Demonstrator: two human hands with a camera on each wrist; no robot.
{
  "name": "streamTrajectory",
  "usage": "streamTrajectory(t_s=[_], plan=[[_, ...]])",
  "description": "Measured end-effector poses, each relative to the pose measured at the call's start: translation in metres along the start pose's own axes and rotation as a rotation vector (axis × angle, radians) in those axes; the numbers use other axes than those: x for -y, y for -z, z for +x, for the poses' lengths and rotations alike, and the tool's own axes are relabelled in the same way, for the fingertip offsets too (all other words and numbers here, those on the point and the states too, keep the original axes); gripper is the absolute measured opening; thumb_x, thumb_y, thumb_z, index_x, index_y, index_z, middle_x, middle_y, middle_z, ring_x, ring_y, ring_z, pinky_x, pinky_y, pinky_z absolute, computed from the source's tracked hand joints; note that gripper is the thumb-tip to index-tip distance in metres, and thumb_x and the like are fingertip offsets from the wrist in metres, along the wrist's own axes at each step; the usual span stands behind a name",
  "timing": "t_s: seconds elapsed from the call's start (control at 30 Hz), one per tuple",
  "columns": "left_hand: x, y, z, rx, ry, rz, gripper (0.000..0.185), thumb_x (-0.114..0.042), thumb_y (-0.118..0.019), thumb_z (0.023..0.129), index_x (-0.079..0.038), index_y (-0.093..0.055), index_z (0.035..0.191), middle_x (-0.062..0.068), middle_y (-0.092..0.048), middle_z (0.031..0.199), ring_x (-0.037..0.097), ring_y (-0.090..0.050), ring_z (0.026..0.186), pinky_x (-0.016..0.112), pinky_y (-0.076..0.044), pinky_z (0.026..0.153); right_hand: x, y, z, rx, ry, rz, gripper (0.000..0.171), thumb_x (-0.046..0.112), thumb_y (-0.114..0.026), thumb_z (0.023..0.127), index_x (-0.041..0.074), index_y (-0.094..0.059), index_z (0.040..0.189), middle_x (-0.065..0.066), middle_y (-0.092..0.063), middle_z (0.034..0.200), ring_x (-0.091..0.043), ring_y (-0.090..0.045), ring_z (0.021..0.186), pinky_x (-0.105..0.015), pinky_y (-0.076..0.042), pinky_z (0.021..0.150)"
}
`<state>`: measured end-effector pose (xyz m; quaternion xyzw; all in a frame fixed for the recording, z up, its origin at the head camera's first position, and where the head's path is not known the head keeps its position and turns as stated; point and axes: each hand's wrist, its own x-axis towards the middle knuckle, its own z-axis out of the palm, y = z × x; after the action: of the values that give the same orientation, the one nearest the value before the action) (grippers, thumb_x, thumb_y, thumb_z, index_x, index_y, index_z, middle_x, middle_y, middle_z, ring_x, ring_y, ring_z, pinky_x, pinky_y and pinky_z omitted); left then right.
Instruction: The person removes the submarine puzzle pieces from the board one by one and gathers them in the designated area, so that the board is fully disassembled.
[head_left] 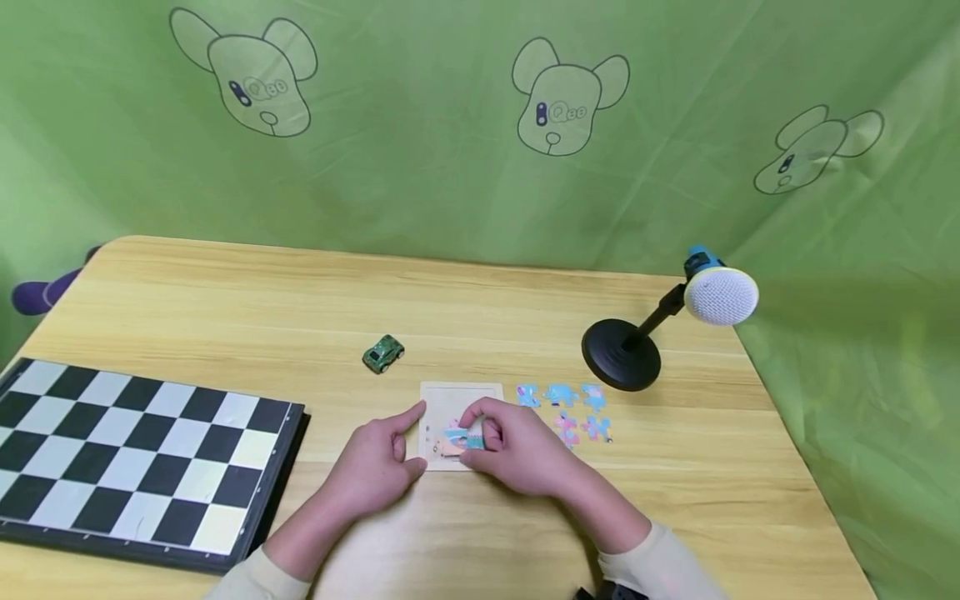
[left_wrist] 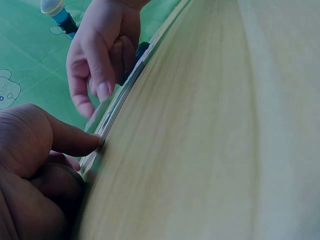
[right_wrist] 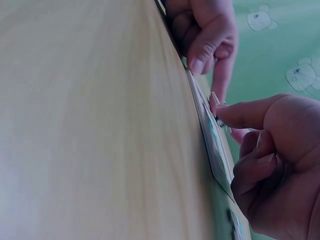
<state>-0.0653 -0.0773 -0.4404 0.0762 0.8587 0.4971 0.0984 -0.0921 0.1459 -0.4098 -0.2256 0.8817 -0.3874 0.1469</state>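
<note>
A pale square puzzle board (head_left: 461, 396) lies flat on the table, with a partly laid pink and teal picture in its lower part. My left hand (head_left: 375, 467) touches the board's left edge, index finger and thumb stretched apart along it and the other fingers folded. Over the board, my right hand (head_left: 521, 446) pinches a thin puzzle piece (right_wrist: 215, 98) between thumb and index finger, tilted up from the surface. The piece's printed face is mostly hidden by the fingers. Right of the board lie several loose blue and pink puzzle pieces (head_left: 560, 394).
A black-and-white chessboard (head_left: 176, 425) lies at the left. Behind the puzzle board sits a small green toy car (head_left: 383, 354). A microphone (head_left: 720, 295) on a round black stand (head_left: 621, 357) is at the back right. Green printed cloth (head_left: 420, 167) hangs behind the table.
</note>
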Motion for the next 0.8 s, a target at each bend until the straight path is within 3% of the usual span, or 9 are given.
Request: streamTrajectory(t_s=[0.6, 0.8], plan=[[-0.001, -0.001, -0.001, -0.003, -0.001, -0.011, 0.07, -0.001, -0.075, 0.08, -0.001, -0.05, 0.145, -0.006, -0.037, 0.048, 0.008, -0.031, 0.042, 0.027, -0.033, 0.043, -0.034, 0.026, -0.058, -0.115, -0.024, -0.009, 0.029, 0.013, -0.082, 0.083, 0.018, -0.067, 0.106, 0.014, -0.034, 0.058, -0.002, -0.037, 0.055, -0.033, -0.048, 0.091], [-0.002, -0.002, -0.001, -0.007, 0.005, -0.01, 0.07, -0.002, -0.076, 0.079, -0.001, -0.051, 0.145, -0.006, -0.038, 0.048, 0.008, -0.031, 0.042, 0.027, -0.034, 0.044, -0.044, 0.028, -0.069, -0.11, -0.032, -0.007, 0.027, 0.013, -0.082, 0.084, 0.017, -0.067, 0.106, 0.015, -0.033, 0.059, -0.001, -0.033, 0.053, -0.03, -0.049, 0.082]])
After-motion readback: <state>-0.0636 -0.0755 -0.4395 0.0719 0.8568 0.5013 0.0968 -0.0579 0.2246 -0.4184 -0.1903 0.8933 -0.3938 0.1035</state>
